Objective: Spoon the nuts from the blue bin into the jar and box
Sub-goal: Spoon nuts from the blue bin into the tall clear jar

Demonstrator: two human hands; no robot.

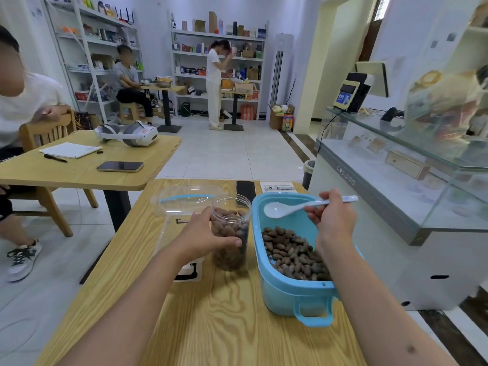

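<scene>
So the table (224, 313) is a smallish wood one and everything's bunched toward its far half, with a good stretch of bare top nearer the body. The bin (295, 289) sits on the right, pretty much at the table's right edge, its handle pointing back at the person. The nuts (293, 254) only cover the near half of its floor and the far half is bare blue, so I'd say a fair bit has gone out but there's plenty left to scoop. The box (182, 204) is the clear one on the left behind the jar; it's see-through, and I can't honestly tell if any nuts are in it. The jar (231, 231) stands just beside the bin's left wall, lid off, nuts up near the top, so it looks close to done. Left hand (208, 239) is wrapped round the jar, steadying it. Right hand (332, 220) pinches the handle of the spoon (277, 209), whose bowl looks empty and hovers over the bin's far end. Short hop bin to jar, nothing in the way.
</scene>
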